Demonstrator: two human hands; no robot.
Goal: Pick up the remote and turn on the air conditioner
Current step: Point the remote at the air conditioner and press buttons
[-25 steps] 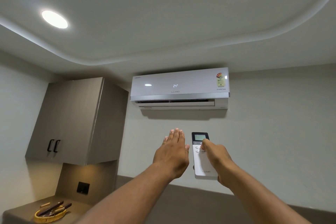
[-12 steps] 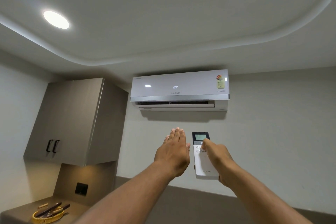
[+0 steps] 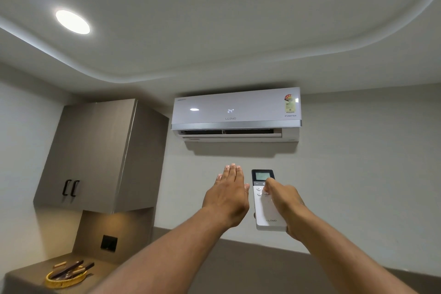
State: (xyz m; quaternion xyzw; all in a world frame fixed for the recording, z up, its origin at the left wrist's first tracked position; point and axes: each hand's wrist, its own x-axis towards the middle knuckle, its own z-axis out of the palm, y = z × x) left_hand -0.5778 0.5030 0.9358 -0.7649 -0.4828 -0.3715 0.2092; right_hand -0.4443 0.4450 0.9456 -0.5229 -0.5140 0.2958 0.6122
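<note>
A white air conditioner (image 3: 236,112) hangs high on the far wall. Its front shows 24° and its lower flap stands slightly open. My right hand (image 3: 285,203) holds a white remote (image 3: 265,212) upright, pointed at the unit, with the thumb on the buttons just under the small dark screen. My left hand (image 3: 228,196) is raised flat beside the remote, on its left, palm away from me, fingers straight and together, holding nothing.
A grey wall cabinet (image 3: 95,155) with two black handles hangs at the left. Below it, a counter carries a yellow woven tray (image 3: 65,278) of dark sticks. A black wall plate (image 3: 109,243) sits under the cabinet. Round ceiling lights (image 3: 72,22) are on.
The view has tilted slightly, so the air conditioner sits a little lower in frame. The flap opening looks a bit wider. Both hands keep nearly the same pose.
</note>
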